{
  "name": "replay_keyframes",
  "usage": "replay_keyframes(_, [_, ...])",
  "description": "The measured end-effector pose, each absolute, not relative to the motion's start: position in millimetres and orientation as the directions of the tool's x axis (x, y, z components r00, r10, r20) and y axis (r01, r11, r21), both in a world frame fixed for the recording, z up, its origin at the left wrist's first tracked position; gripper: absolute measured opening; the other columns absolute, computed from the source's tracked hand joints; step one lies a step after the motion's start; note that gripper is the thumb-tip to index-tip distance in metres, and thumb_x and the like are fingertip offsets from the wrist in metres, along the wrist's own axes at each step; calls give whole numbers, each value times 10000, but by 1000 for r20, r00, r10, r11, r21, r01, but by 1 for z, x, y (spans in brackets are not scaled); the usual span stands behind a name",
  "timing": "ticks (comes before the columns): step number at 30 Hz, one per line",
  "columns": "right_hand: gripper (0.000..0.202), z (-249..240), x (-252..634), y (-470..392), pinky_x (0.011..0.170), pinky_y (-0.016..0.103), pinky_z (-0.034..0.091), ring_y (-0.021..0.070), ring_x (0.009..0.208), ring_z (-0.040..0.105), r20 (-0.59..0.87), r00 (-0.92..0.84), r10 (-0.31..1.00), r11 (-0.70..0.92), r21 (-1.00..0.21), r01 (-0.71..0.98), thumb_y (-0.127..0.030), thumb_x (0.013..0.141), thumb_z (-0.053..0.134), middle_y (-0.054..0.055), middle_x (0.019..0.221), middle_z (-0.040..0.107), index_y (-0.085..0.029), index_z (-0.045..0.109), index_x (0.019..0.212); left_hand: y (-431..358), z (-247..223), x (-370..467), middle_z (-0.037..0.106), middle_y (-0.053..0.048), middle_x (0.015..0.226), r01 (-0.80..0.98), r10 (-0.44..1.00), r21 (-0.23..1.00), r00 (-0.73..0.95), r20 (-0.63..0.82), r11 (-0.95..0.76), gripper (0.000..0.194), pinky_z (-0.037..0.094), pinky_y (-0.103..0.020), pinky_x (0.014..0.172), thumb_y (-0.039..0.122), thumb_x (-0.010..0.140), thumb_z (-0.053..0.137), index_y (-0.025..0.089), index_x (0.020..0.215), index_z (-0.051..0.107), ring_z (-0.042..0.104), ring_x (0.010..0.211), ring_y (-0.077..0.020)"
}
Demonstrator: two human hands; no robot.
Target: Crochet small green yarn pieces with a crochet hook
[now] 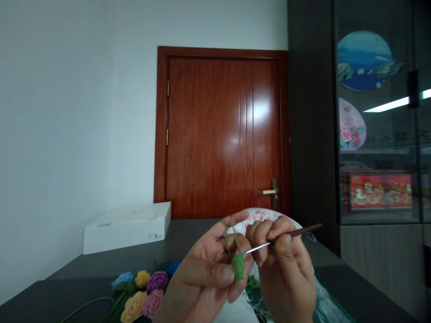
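My left hand [205, 273] pinches a small green crocheted piece [239, 267] between thumb and fingers. Green yarn [226, 242] runs up from the piece and loops over the raised index finger. In my right hand [286, 269] is a crochet hook [305, 229] with a dark handle, gripped like a pen. Its thin silver shaft points left, and the tip meets the top edge of the green piece. Whether a loop sits on the tip is too small to tell.
Crocheted flowers [134, 306] in several colours lie on the dark table [67, 280] at left. Farther back sits a white box [126, 228]. Behind my hands is a white plastic bag [269, 216] with green yarn [255, 291]. A glass cabinet [377, 130] stands at right.
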State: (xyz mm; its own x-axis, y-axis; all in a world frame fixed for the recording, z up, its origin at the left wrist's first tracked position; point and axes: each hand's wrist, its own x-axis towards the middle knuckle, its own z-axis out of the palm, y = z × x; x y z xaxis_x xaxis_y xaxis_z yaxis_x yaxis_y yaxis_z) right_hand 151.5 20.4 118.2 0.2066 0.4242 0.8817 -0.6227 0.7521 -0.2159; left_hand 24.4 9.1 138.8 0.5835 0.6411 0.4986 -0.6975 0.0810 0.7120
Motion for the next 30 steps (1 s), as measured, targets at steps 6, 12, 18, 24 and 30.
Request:
replay_keyframes(6, [223, 122, 151, 19, 675, 289, 473, 138, 679, 517, 858, 71, 508, 641, -322, -696, -345, 1041, 499, -21, 719, 533, -239, 608, 878, 16, 138, 26, 584, -24, 819, -700, 652, 714, 528, 544, -29, 559, 448, -137, 475, 81, 667, 816, 142, 1211, 708, 524, 630, -89])
replay_keyframes(12, [98, 121, 148, 27, 793, 301, 522, 163, 895, 636, 912, 218, 347, 899, -257, -355, -272, 991, 626, 5, 883, 668, -245, 666, 906, 11, 139, 25, 632, -51, 1024, -528, 732, 770, 353, 582, -357, 526, 520, -175, 590, 126, 754, 829, 222, 1249, 681, 589, 752, -108])
replay_keyframes(18, [75, 115, 152, 31, 778, 319, 534, 162, 814, 663, 910, 263, 320, 933, -253, -257, -249, 981, 632, -6, 849, 674, -240, 667, 915, 18, 136, 29, 646, -39, 1004, -481, 712, 760, 332, 619, -437, 621, 551, -213, 779, 56, 657, 881, 182, 1227, 672, 640, 910, -144])
replay_keyframes(24, [75, 109, 152, 32, 779, 324, 534, 159, 797, 655, 894, 307, 326, 942, -279, -189, -231, 964, 639, -13, 846, 657, -245, 662, 894, 25, 132, 31, 651, -23, 961, -428, 674, 728, 302, 674, -536, 556, 562, -244, 808, 36, 722, 812, 183, 1233, 649, 643, 910, -148])
replay_keyframes(30, [73, 105, 148, 35, 765, 341, 531, 165, 798, 650, 895, 351, 275, 960, -234, -156, -208, 957, 639, -12, 856, 647, -245, 671, 903, 26, 132, 31, 662, -4, 907, -416, 642, 710, 316, 699, -568, 647, 564, -237, 787, 26, 682, 845, 186, 1266, 619, 655, 851, -139])
